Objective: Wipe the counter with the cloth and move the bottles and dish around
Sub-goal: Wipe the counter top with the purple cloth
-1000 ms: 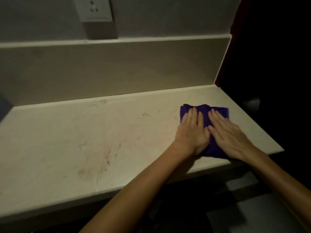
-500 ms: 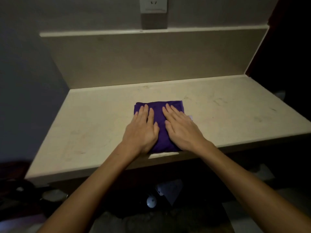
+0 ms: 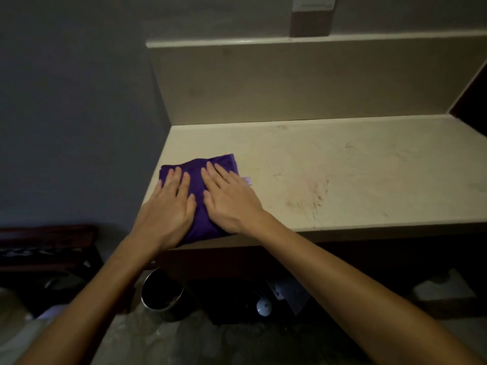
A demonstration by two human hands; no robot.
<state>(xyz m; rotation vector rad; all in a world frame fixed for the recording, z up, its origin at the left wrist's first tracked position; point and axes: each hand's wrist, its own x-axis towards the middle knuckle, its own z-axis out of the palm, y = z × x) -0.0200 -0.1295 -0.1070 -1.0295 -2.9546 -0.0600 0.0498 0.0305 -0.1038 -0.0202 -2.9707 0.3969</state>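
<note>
A folded purple cloth (image 3: 197, 175) lies at the front left corner of the pale stone counter (image 3: 342, 167). My left hand (image 3: 168, 209) presses flat on the cloth's left part, fingers spread. Beside it, my right hand (image 3: 229, 198) lies flat on the cloth's right part. Both palms reach the counter's front edge. No bottles or dish are in view. Brownish smears (image 3: 311, 196) mark the counter to the right of the cloth.
A stone backsplash (image 3: 290, 80) with a ledge stands behind the counter, a wall socket (image 3: 313, 2) above it. A grey wall (image 3: 73, 101) bounds the counter's left end. Below, on the floor, stand a round metal bin (image 3: 160, 296) and a small white object (image 3: 263, 308). Dark furniture (image 3: 44, 246) sits lower left.
Both hands have slid the cloth leftward along the counter, from near its right end through the middle to the front left corner. The view has followed it to the left.
</note>
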